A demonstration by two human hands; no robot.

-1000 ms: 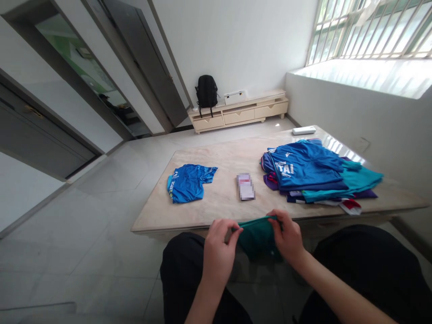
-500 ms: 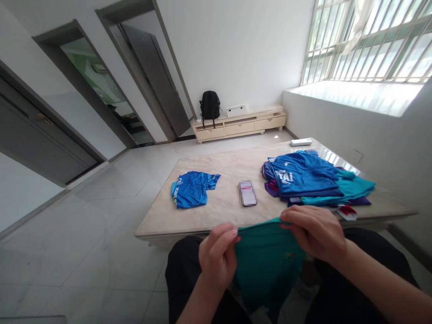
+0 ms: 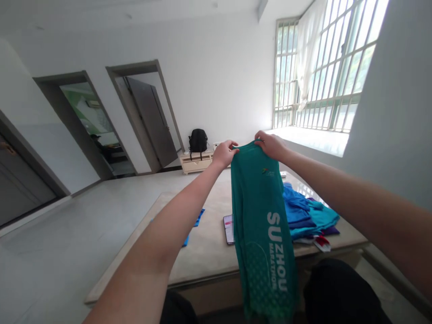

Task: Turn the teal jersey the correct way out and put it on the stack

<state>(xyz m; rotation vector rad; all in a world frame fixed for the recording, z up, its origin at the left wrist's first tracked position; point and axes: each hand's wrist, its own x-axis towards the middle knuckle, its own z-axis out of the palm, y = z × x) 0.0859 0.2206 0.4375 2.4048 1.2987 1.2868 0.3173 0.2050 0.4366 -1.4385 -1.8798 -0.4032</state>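
Observation:
A green sports shirt [image 3: 259,216] with white "SUZHOU MARATHON" lettering hangs upright in front of me, long and folded narrow. My left hand [image 3: 225,153] pinches its top left corner. Its top right corner is pinched by my right hand [image 3: 271,145]. Between the two hands the upper edge sags slightly. The shirt's lower end hangs in front of the table's near edge. Behind it, a phone [image 3: 228,229] lies on the table, partly covered from view. A blue garment [image 3: 199,218] on the left of the table is mostly hidden by my left arm.
A heap of blue, turquoise and purple shirts [image 3: 303,211] lies on the right of the stone-topped table [image 3: 202,261]. A white object [image 3: 283,174] sits at the table's far side. By the wall, a low cabinet [image 3: 195,165] carries a black backpack [image 3: 198,141].
Both hands have risen and reached forward, lifting the green shirt from near my lap so that it hangs at full length. Its lettering now shows. My view has tilted upward.

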